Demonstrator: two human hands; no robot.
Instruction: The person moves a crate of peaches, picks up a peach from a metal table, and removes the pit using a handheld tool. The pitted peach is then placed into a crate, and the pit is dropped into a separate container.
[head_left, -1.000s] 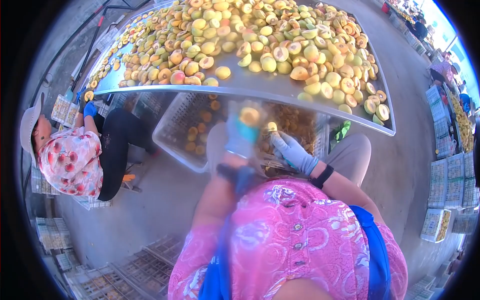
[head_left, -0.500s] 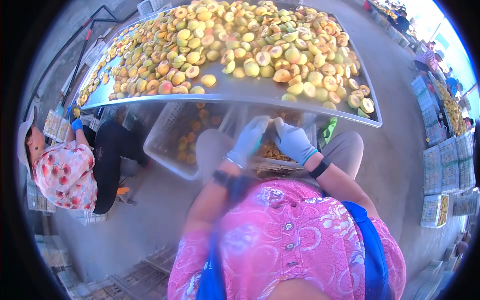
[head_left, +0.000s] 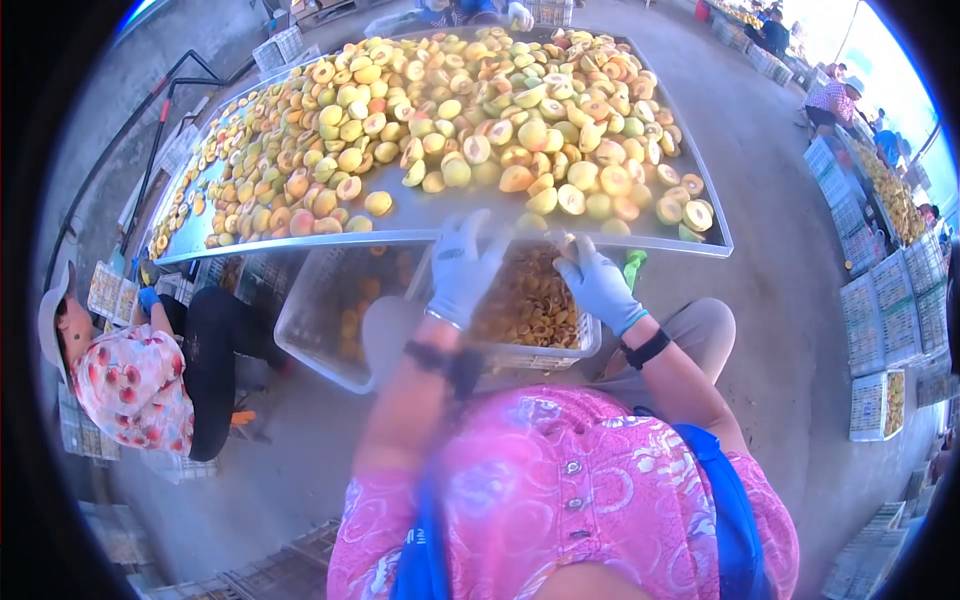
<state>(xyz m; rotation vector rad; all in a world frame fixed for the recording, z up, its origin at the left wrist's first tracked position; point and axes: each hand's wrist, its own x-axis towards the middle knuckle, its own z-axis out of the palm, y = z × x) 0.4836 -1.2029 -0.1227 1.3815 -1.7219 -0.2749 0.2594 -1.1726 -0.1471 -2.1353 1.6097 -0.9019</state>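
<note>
surface: metal table (head_left: 400, 216) with a raised rim | load: peach halves (head_left: 533, 133) lying loose over most of it (many cut face up, thickest at the middle and far side) | near edge: bare strip of metal | below: concrete floor (head_left: 780, 330), flat crates (head_left: 868, 318) lying on it at right

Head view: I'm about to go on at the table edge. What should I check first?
1. Left hand free: ok, fingers spread, nothing seen in it.
2. Right hand free: cannot tell, fingertips blurred at the table rim.
3. Fruit halves near the front edge: ok.
4. Lap crate has room: ok, contents sit below its rim.
5. Second crate has room: ok, few pieces inside.
6. Co-worker apart from both hands: ok.
</note>
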